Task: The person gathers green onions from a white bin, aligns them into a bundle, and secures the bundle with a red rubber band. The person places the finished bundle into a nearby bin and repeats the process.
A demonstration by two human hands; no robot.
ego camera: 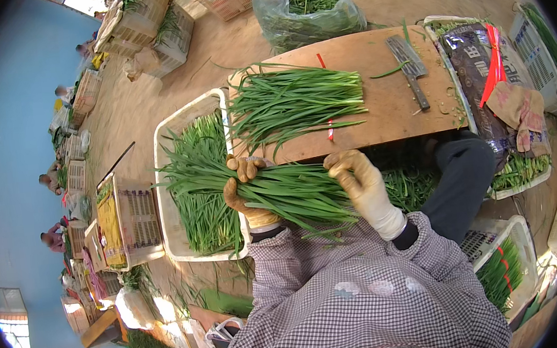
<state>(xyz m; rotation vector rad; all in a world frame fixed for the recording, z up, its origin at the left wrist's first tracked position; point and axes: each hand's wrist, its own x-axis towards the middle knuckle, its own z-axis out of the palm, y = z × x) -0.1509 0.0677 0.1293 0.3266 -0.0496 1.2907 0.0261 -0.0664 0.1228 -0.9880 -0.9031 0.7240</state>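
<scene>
My left hand (250,197), in a stained work glove, grips a loose bunch of green garlic chives (295,187) above my lap. At the bunch's right end is my right hand (364,193), also gloved, its fingers curled and thumb drawn in; whether a leaf is pinched there I cannot tell. Ahead, a larger pile of chives (301,97) lies on a wooden board (389,116), across a red tie strip (330,130) that shows at both sides. A cleaver (408,66) rests on the board's right part.
Left of the board stands a white crate (173,236) holding more chives. To the right, another crate (519,192) carries a printed sack (473,67), red strips (494,67) and a spare glove (518,108). A plastic bag of greens (311,28) sits beyond the board. Several people work along the blue wall.
</scene>
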